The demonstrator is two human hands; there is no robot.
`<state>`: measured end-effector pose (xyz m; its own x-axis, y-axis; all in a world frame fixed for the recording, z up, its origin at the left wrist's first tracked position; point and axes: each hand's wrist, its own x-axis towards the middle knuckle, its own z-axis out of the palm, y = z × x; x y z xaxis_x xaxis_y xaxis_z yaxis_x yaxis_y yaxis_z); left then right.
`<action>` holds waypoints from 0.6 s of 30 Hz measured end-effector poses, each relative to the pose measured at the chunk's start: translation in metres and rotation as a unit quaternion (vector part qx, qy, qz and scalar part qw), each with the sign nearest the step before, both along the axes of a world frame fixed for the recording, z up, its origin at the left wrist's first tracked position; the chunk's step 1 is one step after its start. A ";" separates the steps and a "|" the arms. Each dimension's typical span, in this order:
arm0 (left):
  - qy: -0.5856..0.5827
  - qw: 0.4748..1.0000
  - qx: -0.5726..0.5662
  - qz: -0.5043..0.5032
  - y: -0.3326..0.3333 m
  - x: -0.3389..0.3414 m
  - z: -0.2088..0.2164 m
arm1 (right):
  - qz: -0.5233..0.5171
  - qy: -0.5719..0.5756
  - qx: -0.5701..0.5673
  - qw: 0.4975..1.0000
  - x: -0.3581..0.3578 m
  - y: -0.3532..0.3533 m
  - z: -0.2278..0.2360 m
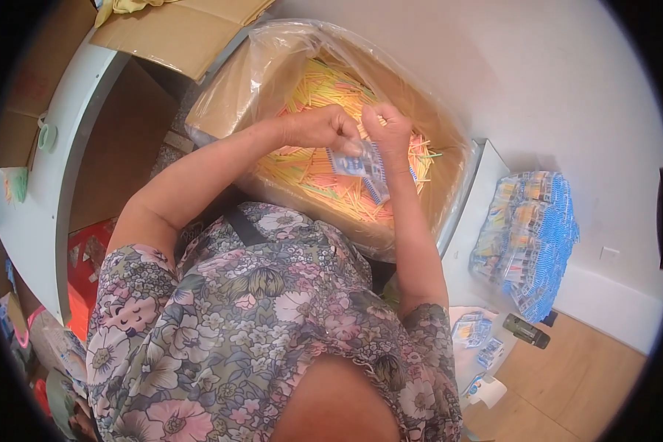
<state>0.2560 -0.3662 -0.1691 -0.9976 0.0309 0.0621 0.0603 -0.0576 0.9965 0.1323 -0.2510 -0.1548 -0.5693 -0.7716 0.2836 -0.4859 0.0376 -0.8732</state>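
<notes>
Both my hands are over a large cardboard carton (pixel 225 107) lined with clear plastic and filled with thin yellow, orange, pink and green sticks (pixel 324 92). My left hand (pixel 324 129) pinches a small clear plastic packet (pixel 348 165) with blue-and-white print and zigzag blue edges. Close beside it, my right hand (pixel 390 129) has its fingers curled shut with the thumb side up. Whatever lies within those fingers is hidden. Part of the packet, or a second one, hangs next to my right wrist, partly covered by it.
A stack of blue-edged packets (pixel 527 239) stands on a white ledge at the right. Loose packets (pixel 473 329) and a dark green tape-like object (pixel 527 331) are nearer. A curved white table (pixel 33 236) lies at left; a cardboard flap (pixel 177 37) juts above the carton's far left.
</notes>
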 end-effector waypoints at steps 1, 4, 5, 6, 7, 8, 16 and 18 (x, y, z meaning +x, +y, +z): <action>-0.046 0.998 0.028 -0.038 -0.001 0.001 0.001 | -0.002 0.000 0.001 1.000 -0.004 0.003 -0.001; -0.077 0.990 0.010 -0.115 -0.001 0.003 0.002 | -0.019 -0.020 0.005 1.000 -0.006 0.008 0.003; -0.061 0.985 -0.038 -0.155 -0.002 0.004 0.001 | -0.008 -0.026 -0.001 1.000 -0.004 0.009 0.004; -0.063 0.985 -0.038 -0.156 -0.003 0.004 0.000 | 0.002 -0.032 -0.008 0.999 -0.002 0.010 0.005; -0.072 0.985 -0.040 -0.148 -0.003 0.003 -0.001 | 0.001 -0.034 -0.008 0.999 0.001 0.010 0.006; -0.081 0.986 -0.043 -0.142 -0.003 0.002 0.000 | 0.003 -0.002 0.000 1.000 0.006 0.009 0.007; -0.068 0.986 0.002 -0.151 -0.005 0.004 0.005 | -0.066 -0.032 0.025 0.997 -0.003 0.018 0.018; -0.054 0.982 -0.024 -0.181 -0.005 0.004 0.004 | -0.048 -0.034 0.031 0.998 -0.006 0.022 0.019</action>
